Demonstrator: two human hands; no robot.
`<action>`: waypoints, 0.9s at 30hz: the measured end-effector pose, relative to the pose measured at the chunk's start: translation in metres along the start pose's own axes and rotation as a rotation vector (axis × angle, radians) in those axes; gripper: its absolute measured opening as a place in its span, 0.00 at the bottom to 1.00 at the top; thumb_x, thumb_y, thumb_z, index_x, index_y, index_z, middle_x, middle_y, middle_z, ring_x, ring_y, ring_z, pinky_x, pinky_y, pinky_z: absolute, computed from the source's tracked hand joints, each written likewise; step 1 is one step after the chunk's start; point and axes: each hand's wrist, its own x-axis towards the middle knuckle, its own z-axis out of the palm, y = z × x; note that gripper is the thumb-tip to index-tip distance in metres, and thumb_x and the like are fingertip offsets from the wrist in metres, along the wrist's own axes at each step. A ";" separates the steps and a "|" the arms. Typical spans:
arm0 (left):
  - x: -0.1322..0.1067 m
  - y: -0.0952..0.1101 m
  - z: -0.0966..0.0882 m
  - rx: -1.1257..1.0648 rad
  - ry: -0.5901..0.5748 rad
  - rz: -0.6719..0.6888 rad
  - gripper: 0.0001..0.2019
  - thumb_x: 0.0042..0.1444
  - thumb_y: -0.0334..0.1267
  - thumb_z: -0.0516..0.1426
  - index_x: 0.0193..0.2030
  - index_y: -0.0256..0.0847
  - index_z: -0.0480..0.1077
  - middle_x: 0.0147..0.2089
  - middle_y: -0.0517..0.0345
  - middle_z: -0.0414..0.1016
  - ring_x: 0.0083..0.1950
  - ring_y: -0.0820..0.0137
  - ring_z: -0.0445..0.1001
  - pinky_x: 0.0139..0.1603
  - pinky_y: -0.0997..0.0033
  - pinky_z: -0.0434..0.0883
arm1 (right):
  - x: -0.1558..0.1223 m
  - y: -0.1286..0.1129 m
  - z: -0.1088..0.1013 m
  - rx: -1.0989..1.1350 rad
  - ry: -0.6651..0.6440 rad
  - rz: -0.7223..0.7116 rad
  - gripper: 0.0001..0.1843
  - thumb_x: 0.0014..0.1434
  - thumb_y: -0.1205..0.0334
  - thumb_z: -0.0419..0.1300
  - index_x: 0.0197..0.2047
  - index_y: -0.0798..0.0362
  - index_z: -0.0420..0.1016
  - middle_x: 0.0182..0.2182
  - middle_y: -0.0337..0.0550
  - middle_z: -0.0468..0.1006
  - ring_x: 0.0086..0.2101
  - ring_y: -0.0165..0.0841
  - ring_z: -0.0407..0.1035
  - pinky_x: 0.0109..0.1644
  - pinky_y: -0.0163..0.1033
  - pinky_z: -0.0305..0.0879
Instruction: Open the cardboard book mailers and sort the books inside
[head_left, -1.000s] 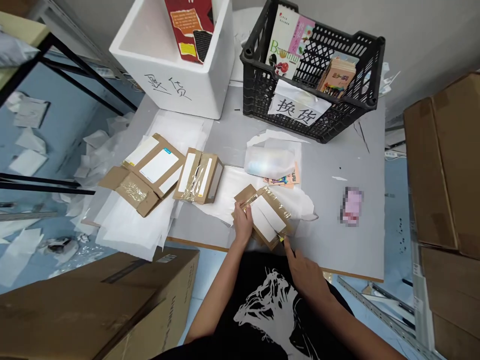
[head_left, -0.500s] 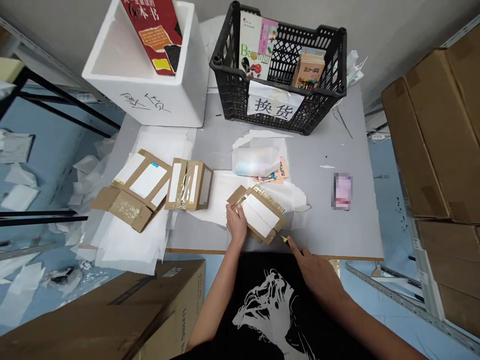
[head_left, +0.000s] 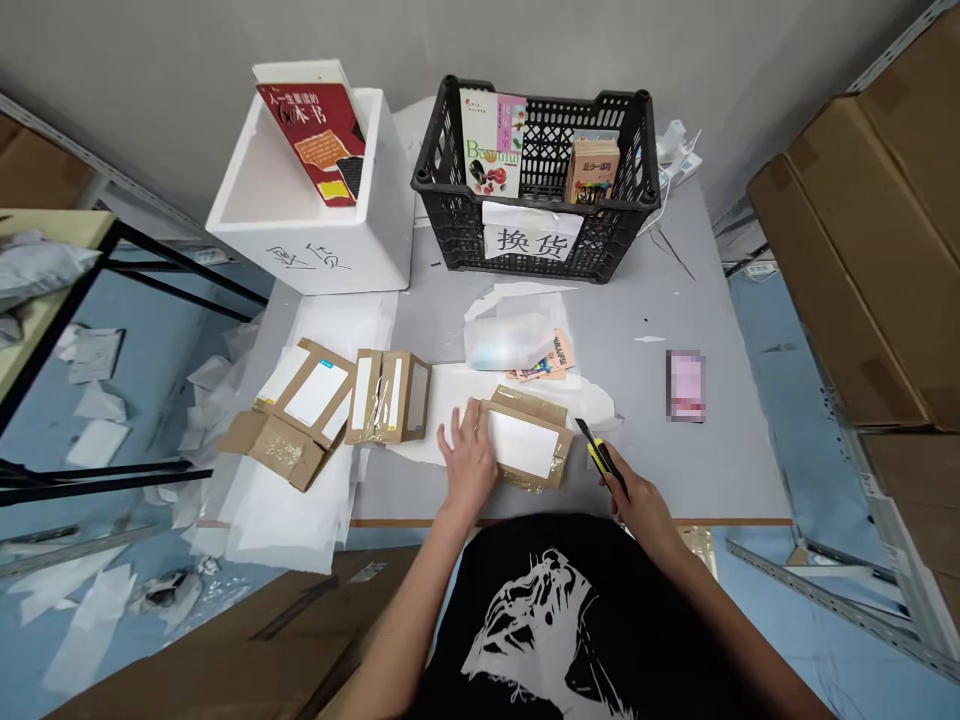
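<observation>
A small taped cardboard parcel with a white label lies flat near the table's front edge. My left hand rests on its left end with the fingers spread flat. My right hand is to the parcel's right, closed round a yellow and black utility knife whose tip points up and away from the parcel. The knife is clear of the cardboard.
Two opened cardboard packages lie on white paper at the left. A plastic-wrapped item lies behind the parcel. A white foam box and a black crate of books stand at the back. Big cartons rise at the right.
The parcel has been turned and laid flat. My left hand went from gripping its end to lying open on it. My right hand drew the knife away to the right.
</observation>
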 end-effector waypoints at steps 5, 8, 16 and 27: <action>0.041 0.010 -0.007 0.042 -0.480 0.613 0.37 0.40 0.44 0.63 0.61 0.46 0.61 0.68 0.48 0.52 0.70 0.46 0.41 0.65 0.41 0.42 | 0.015 0.005 0.003 0.226 -0.021 0.027 0.28 0.63 0.55 0.43 0.66 0.49 0.53 0.30 0.38 0.77 0.21 0.27 0.67 0.29 0.35 0.68; 0.056 0.007 0.001 0.000 -0.506 0.669 0.39 0.35 0.46 0.66 0.59 0.49 0.63 0.65 0.46 0.58 0.67 0.46 0.51 0.63 0.42 0.46 | 0.021 0.004 -0.002 0.394 -0.030 0.046 0.30 0.62 0.51 0.44 0.66 0.52 0.53 0.31 0.39 0.75 0.20 0.27 0.66 0.26 0.35 0.68; 0.044 -0.044 -0.015 -0.035 -0.224 0.435 0.48 0.38 0.59 0.60 0.67 0.44 0.51 0.61 0.40 0.56 0.59 0.46 0.57 0.56 0.46 0.56 | 0.019 -0.020 -0.028 0.574 -0.103 -0.058 0.30 0.63 0.49 0.45 0.65 0.49 0.55 0.30 0.38 0.73 0.19 0.26 0.64 0.25 0.34 0.68; 0.023 -0.060 0.011 -0.029 -0.109 0.235 0.48 0.39 0.58 0.60 0.66 0.42 0.50 0.62 0.39 0.54 0.61 0.48 0.55 0.58 0.48 0.54 | 0.061 -0.081 -0.028 0.347 -0.311 -0.189 0.26 0.64 0.57 0.44 0.65 0.45 0.55 0.28 0.36 0.72 0.17 0.23 0.60 0.22 0.30 0.63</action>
